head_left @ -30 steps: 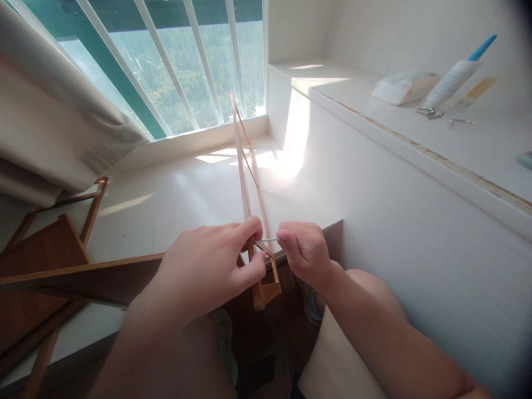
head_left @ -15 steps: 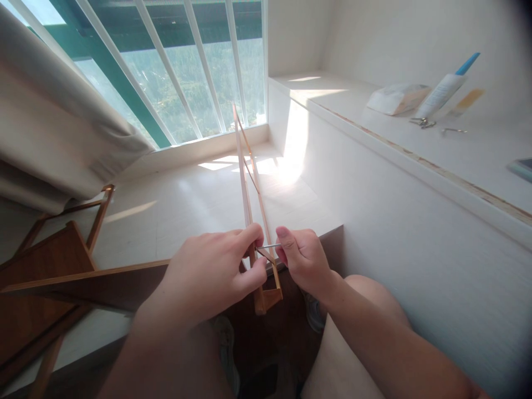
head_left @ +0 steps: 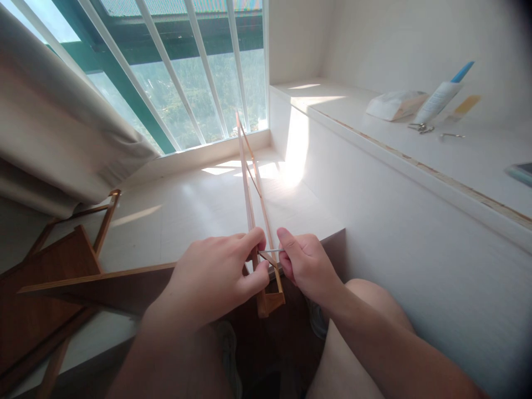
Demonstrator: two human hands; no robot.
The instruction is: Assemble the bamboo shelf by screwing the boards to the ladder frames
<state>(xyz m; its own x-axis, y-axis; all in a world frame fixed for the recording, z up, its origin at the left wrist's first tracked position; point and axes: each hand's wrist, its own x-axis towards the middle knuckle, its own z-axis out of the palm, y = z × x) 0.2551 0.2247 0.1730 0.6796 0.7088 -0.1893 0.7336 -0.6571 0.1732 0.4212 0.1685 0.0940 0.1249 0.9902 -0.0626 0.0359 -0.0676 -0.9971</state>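
Observation:
My left hand (head_left: 218, 277) is closed around the near part of a narrow wooden frame (head_left: 249, 208), its thumb and forefinger on either side of one rail. The frame stretches away toward the window, its near end (head_left: 274, 301) hanging over the dark gap between my legs. In my right hand (head_left: 305, 257) is a thin metal hex key (head_left: 271, 250), pinched between thumb and curled fingers. Its straight shaft points left, and its tip meets the rail beside my left fingertips. My right fist hides the other end of the key.
On the ledge at right lie a white packet (head_left: 394, 105), a tube with a blue nozzle (head_left: 438, 102), small metal pieces (head_left: 420, 128) and a bent metal key (head_left: 453, 136). Wooden furniture parts (head_left: 54, 260) stand at left, below a curtain (head_left: 62, 122). A barred window is ahead.
The view has shifted slightly, so everything sits a little lower and mostly further right. Both hands keep their grips; the key's shaft looks slightly more level.

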